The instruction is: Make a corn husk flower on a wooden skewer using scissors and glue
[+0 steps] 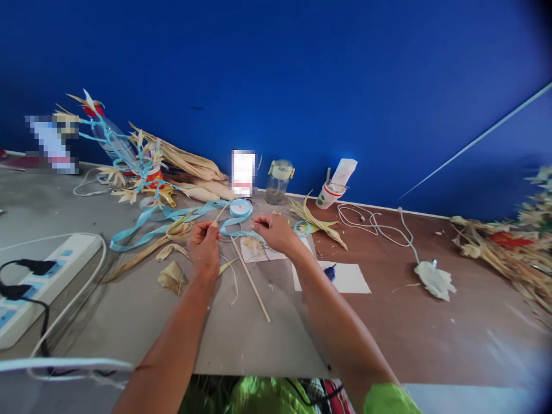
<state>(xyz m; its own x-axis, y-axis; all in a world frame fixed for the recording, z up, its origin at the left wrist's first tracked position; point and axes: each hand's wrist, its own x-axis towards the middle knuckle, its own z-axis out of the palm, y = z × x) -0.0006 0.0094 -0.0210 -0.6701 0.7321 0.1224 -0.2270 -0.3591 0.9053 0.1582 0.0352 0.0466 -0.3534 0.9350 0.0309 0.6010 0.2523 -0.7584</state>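
Observation:
My left hand is closed in a pinch around a thin pale stalk that sticks up past the fingertips. A light blue ribbon runs from beside these fingers to my right hand, whose fingers are closed on it. Behind the hands lies a ribbon spool with a white centre. Below, a slim wooden stick rests at a slant on the table. Whether the ribbon is also gripped by the left fingers is hidden.
Dried corn husks and a ribbon-wrapped bottle lie at the left back. A power strip stands at left. Farther right are a glass jar, a paper cup, a white card and a white cable.

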